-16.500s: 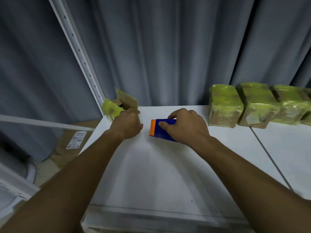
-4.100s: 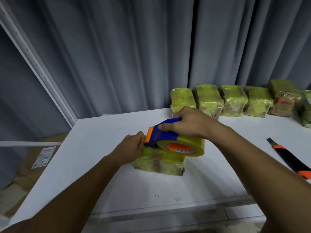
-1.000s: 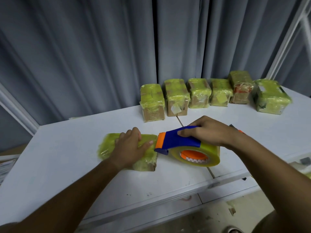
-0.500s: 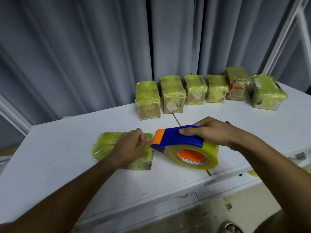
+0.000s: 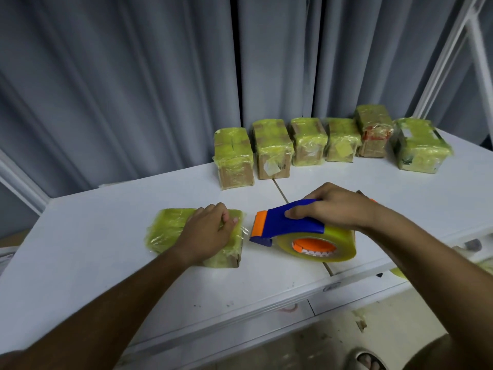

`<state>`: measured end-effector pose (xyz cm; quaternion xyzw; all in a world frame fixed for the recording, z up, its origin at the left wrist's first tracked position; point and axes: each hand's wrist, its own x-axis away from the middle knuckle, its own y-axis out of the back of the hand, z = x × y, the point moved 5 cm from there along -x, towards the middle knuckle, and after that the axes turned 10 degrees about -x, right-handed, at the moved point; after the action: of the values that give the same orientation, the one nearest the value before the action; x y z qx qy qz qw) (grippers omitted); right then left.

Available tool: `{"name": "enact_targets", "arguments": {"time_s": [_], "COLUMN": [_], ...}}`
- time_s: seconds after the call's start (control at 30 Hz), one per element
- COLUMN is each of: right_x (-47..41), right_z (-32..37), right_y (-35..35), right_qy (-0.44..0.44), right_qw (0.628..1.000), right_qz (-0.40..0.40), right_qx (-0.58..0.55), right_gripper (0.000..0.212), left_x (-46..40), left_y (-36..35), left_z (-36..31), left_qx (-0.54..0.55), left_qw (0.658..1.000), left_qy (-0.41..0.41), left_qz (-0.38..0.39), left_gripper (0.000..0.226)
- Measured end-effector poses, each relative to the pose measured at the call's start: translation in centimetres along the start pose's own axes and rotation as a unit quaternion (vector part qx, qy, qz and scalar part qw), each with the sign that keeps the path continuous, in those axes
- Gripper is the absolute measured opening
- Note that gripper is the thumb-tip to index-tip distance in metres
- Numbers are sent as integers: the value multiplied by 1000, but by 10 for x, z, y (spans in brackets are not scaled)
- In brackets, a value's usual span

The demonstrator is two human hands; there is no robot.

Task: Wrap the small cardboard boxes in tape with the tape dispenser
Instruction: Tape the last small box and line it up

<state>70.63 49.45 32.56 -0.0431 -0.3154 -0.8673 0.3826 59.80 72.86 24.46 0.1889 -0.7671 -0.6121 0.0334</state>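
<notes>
A flat cardboard box [image 5: 170,231] covered in yellowish tape lies on the white table [image 5: 93,263]. My left hand [image 5: 208,233] rests on top of the box, its fingers curled over the right end. Just right of the box, my right hand [image 5: 338,206] grips the blue and orange tape dispenser [image 5: 288,222], which carries a thick roll of clear yellowish tape [image 5: 320,247]. The dispenser's orange nose points at the box with a small gap between them; a wisp of tape shows at the box's right edge.
Several taped boxes [image 5: 306,145] stand in a row at the table's back edge against a grey curtain [image 5: 133,76]. An orange-tipped tool [image 5: 373,201] peeks out behind my right wrist. The table's front edge runs below my forearms, with floor and a sandal beyond.
The dispenser has drawn a little to the right, away from the box. My left hand stays on the box, fingers curled more at its right end. The camera has shifted slightly.
</notes>
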Motion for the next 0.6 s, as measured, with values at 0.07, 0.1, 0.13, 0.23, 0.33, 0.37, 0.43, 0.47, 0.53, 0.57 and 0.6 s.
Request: {"name": "enact_targets", "arguments": {"time_s": [0.07, 0.1, 0.13, 0.23, 0.33, 0.37, 0.43, 0.47, 0.53, 0.57, 0.6], "right_x": [-3, -5, -8, -17, -22, -24, -27, -28, -29, -30, -30], "right_z": [6, 9, 13, 23, 26, 25, 27, 29, 35, 37, 38], "right_y": [-11, -16, -20, -28, -27, -27, -27, -27, -27, -28, -28], "right_qy": [5, 9, 12, 18, -1, -6, -8, -5, 10, 18, 21], "right_qw": [1000, 1000, 1000, 999, 999, 999, 998, 997, 994, 993, 992], "right_qz": [0, -4, -10, -27, -31, -33, -36, -38, -38, -38, -38], "right_qx": [10, 16, 22, 40, 45, 43, 59, 71, 97, 110, 117], "right_gripper": [39, 41, 43, 46, 40, 40, 40, 40, 40, 40, 41], "left_x": [-1, -1, -1, 0, 0, 0, 1, 1, 1, 2, 2], "left_y": [0, -1, -1, 0, 2, 2, 2, 2, 3, 3, 3], "left_z": [0, 0, -1, -2, -5, -6, -6, -6, -8, -8, -9], "left_qx": [-1, 0, 1, 5, 8, 7, 6, 5, 1, -1, -1], "left_qw": [1000, 1000, 1000, 1000, 1000, 1000, 1000, 1000, 1000, 1000, 1000], "left_qy": [4, 4, 4, 12, 12, 10, 10, 10, 13, 13, 13], "left_qz": [6, 7, 8, 13, 12, 11, 12, 13, 16, 16, 14], "left_gripper": [31, 31, 31, 30, 29, 29, 27, 26, 25, 25, 25]}}
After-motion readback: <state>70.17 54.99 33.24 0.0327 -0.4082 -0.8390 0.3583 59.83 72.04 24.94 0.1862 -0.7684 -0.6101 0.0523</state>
